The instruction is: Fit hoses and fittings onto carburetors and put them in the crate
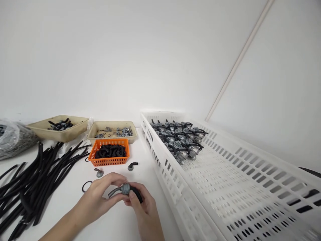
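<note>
Between both hands is a round grey fitting (125, 188) with a thin bent grey spout pointing left. My left hand (99, 194) is closed around its spout side, thumb below and fingers above. My right hand (147, 206) is closed on a short black rubber hose (136, 194) that meets the fitting's right side; whether it is pushed on, I cannot tell. Just beyond lie a grey fitting with a dark stub (99, 172) and another with a black elbow hose (131, 166). A black rubber ring (86, 186) lies beside my left hand.
An orange basket (109, 162) holds short black hoses. Behind it, beige trays (91, 133) (57, 135) hold small parts. Long black tubes (42, 180) and a plastic bag (17, 140) lie left. A white crate (173, 180) on the right contains rows of clear-and-grey assemblies (178, 137).
</note>
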The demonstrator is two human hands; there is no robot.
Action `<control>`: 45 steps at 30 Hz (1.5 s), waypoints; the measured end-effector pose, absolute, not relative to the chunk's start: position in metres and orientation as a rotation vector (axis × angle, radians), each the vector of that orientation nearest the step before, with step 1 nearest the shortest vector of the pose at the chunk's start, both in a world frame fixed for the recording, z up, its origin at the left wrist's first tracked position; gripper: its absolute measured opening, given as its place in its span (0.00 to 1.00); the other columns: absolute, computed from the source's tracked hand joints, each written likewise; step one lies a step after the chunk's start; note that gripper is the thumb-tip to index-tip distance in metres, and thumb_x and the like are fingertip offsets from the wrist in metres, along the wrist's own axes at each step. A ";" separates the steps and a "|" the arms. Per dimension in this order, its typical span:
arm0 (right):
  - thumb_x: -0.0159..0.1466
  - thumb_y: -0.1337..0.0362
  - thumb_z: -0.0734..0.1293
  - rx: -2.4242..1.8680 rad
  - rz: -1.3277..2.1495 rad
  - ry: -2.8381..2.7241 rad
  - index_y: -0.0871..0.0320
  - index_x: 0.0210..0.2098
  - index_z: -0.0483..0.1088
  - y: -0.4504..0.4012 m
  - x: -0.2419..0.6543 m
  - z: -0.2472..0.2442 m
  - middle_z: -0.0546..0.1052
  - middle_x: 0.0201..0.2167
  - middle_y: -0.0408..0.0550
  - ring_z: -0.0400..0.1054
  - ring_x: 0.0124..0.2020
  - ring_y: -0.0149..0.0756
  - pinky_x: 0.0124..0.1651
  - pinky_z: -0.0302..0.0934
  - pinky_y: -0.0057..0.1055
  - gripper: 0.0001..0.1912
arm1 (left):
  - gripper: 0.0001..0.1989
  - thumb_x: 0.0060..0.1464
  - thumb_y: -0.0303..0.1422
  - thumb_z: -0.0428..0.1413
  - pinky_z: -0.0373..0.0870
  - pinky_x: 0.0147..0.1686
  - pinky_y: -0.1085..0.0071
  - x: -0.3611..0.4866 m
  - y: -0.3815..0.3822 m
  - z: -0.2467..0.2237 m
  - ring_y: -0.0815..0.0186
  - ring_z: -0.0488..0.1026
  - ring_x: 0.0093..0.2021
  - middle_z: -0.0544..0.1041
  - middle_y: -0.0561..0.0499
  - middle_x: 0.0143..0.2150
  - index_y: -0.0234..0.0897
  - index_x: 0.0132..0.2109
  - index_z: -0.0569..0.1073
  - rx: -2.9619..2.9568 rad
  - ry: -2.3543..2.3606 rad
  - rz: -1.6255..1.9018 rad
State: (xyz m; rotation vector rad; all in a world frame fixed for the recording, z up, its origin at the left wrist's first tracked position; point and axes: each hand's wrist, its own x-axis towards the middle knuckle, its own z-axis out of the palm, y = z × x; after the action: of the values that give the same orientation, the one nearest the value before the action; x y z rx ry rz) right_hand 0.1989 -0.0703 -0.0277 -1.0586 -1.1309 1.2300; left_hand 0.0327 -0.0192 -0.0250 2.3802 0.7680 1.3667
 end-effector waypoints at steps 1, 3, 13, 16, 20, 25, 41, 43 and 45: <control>0.60 0.47 0.67 -1.059 1.235 -1.137 0.59 0.44 0.73 -0.071 0.199 -0.027 0.77 0.40 0.53 0.71 0.40 0.40 0.45 0.67 0.36 0.23 | 0.13 0.59 0.36 0.57 0.77 0.38 0.77 0.033 -0.019 -0.025 0.68 0.79 0.37 0.79 0.51 0.40 0.42 0.50 0.67 2.385 0.769 1.374; 0.60 0.47 0.67 -1.062 1.236 -1.145 0.59 0.44 0.73 -0.071 0.199 -0.025 0.78 0.39 0.52 0.71 0.40 0.40 0.45 0.67 0.36 0.22 | 0.12 0.59 0.37 0.56 0.77 0.38 0.77 0.033 -0.019 -0.025 0.68 0.79 0.36 0.79 0.52 0.39 0.42 0.50 0.67 2.404 0.779 1.383; 0.57 0.49 0.71 -1.037 1.205 -1.058 0.58 0.40 0.74 -0.071 0.195 -0.028 0.78 0.33 0.48 0.70 0.34 0.37 0.39 0.65 0.32 0.20 | 0.11 0.61 0.40 0.53 0.77 0.35 0.78 0.032 -0.019 -0.025 0.69 0.80 0.34 0.81 0.53 0.38 0.42 0.48 0.68 2.477 0.832 1.407; 0.58 0.50 0.70 -1.030 1.217 -1.093 0.58 0.41 0.73 -0.071 0.196 -0.026 0.78 0.35 0.48 0.70 0.36 0.36 0.42 0.64 0.32 0.19 | 0.12 0.61 0.41 0.53 0.77 0.34 0.78 0.033 -0.018 -0.026 0.69 0.80 0.33 0.81 0.53 0.37 0.42 0.48 0.68 2.473 0.839 1.434; 0.58 0.51 0.70 -1.061 1.196 -1.126 0.58 0.41 0.73 -0.072 0.197 -0.024 0.78 0.34 0.48 0.70 0.35 0.37 0.42 0.64 0.33 0.18 | 0.10 0.61 0.39 0.53 0.77 0.34 0.77 0.033 -0.017 -0.027 0.69 0.80 0.32 0.81 0.52 0.37 0.42 0.48 0.69 2.476 0.805 1.440; 0.58 0.51 0.69 -1.090 1.197 -1.132 0.58 0.41 0.73 -0.073 0.196 -0.022 0.78 0.35 0.49 0.70 0.37 0.38 0.42 0.64 0.34 0.18 | 0.10 0.61 0.38 0.54 0.77 0.35 0.75 0.033 -0.017 -0.028 0.68 0.79 0.34 0.81 0.52 0.38 0.43 0.48 0.68 2.478 0.788 1.411; 0.58 0.53 0.70 -1.091 1.185 -1.150 0.58 0.40 0.73 -0.072 0.197 -0.021 0.79 0.38 0.51 0.71 0.42 0.42 0.46 0.64 0.36 0.17 | 0.11 0.60 0.34 0.55 0.76 0.36 0.75 0.030 -0.018 -0.032 0.69 0.78 0.35 0.79 0.53 0.40 0.44 0.50 0.67 2.439 0.783 1.300; 0.58 0.53 0.71 -1.092 1.183 -1.145 0.58 0.40 0.73 -0.071 0.197 -0.022 0.79 0.38 0.51 0.71 0.43 0.43 0.47 0.64 0.37 0.17 | 0.11 0.60 0.34 0.55 0.76 0.37 0.75 0.030 -0.018 -0.031 0.68 0.78 0.35 0.79 0.53 0.40 0.44 0.50 0.67 2.419 0.785 1.284; 0.57 0.53 0.71 -1.092 1.179 -1.127 0.58 0.40 0.74 -0.071 0.197 -0.024 0.79 0.37 0.50 0.72 0.43 0.43 0.48 0.64 0.37 0.17 | 0.11 0.60 0.33 0.55 0.76 0.37 0.75 0.031 -0.018 -0.031 0.68 0.78 0.35 0.79 0.53 0.41 0.44 0.50 0.67 2.409 0.780 1.265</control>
State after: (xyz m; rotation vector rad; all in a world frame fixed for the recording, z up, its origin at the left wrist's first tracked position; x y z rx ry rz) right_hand 0.1969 -0.0711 -0.0235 -1.0920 -1.1270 1.1790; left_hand 0.0305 -0.0183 -0.0307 2.4089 0.7799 1.2653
